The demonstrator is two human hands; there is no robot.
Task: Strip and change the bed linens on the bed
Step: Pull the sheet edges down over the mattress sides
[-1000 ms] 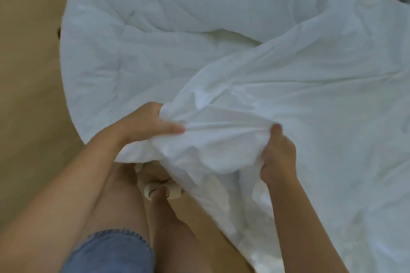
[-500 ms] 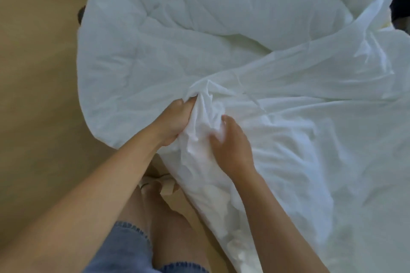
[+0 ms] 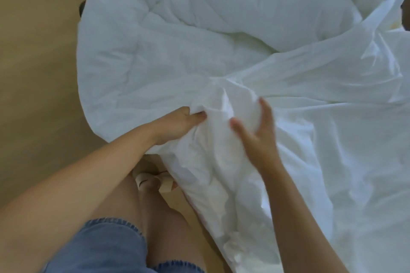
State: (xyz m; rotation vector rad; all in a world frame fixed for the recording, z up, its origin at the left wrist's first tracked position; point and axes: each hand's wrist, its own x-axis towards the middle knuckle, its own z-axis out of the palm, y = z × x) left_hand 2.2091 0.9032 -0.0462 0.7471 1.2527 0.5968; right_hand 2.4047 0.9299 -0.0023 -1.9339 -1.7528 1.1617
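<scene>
Nearest, at six o'clock, denim shorts (image 3: 99, 248) and bare legs are cut off by the frame's lower edge; a pale sandal (image 3: 155, 180) is half hidden under white cloth. At the centre the left hand (image 3: 177, 125) clenches a bunched fold of the thin white cover (image 3: 332, 139), its fingertips buried in it. Just at three o'clock of it, the right hand (image 3: 255, 133) is spread and blurred, grasping nothing; whether it touches the bunch is unclear. The cover spills toward four o'clock. Beyond, at twelve, lies the padded quilt (image 3: 177, 40), with a dark unidentifiable shape (image 3: 82, 8) at its ten o'clock edge over the tan floor (image 3: 33, 51).
</scene>
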